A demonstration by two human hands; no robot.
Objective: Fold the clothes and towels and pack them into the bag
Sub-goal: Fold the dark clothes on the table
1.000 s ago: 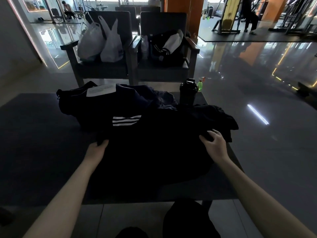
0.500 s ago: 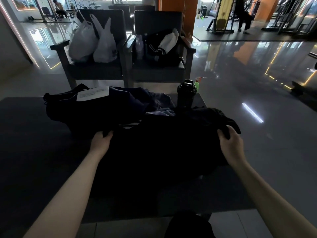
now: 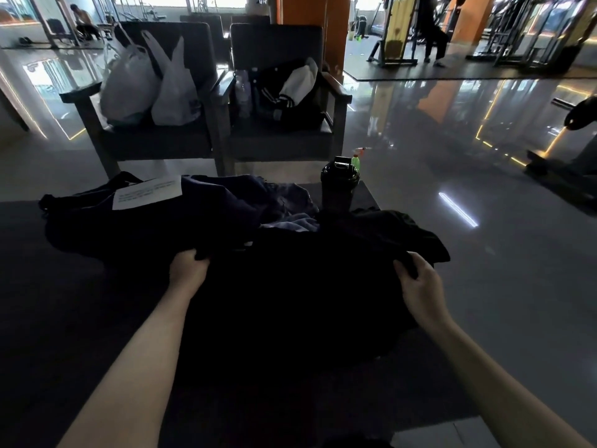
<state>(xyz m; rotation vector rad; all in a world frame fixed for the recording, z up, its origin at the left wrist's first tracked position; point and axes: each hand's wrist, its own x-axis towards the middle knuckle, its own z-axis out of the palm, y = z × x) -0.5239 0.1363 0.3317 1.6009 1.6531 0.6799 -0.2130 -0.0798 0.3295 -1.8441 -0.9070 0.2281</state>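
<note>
A black garment (image 3: 300, 286) lies spread on the dark table (image 3: 64, 318) in front of me. My left hand (image 3: 189, 268) grips its far left edge, fingers curled into the cloth. My right hand (image 3: 416, 282) pinches its far right edge. Behind it lies a dark bag (image 3: 129, 221) with a white sheet of paper (image 3: 147, 192) on top. Crumpled navy and light blue clothes (image 3: 287, 208) sit between the bag and the garment.
A black shaker bottle (image 3: 339, 185) stands at the table's far right corner, a green spray bottle (image 3: 356, 160) behind it. Two armchairs (image 3: 277, 137) beyond the table hold white plastic bags (image 3: 151, 88) and a dark bag. Glossy floor lies to the right.
Both hands moved away from me with the garment's edge and now grip it. The fold covered the white stripes seen earlier. My right hand shifted right to the garment's corner.
</note>
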